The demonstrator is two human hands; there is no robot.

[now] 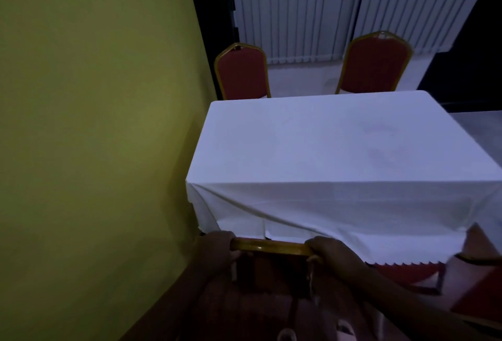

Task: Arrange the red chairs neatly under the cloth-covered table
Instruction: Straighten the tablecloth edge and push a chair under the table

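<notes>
Both hands are curled shut over the gold-painted metal top rail of the nearest red padded chair (274,247), the left hand (214,251) at its left end and the right hand (332,255) at its right, with the rail sitting right at the draped near edge of the white cloth-covered table (326,145). On the far side, two matching red chairs, one at the left (241,71) and one at the right (375,65), stand tucked against the table, so that side looks finished. To my eye the held chair is nearly home, while another red chair seat (407,272) peeking from under the cloth's zigzag hem to the right probably needs straightening
</notes>
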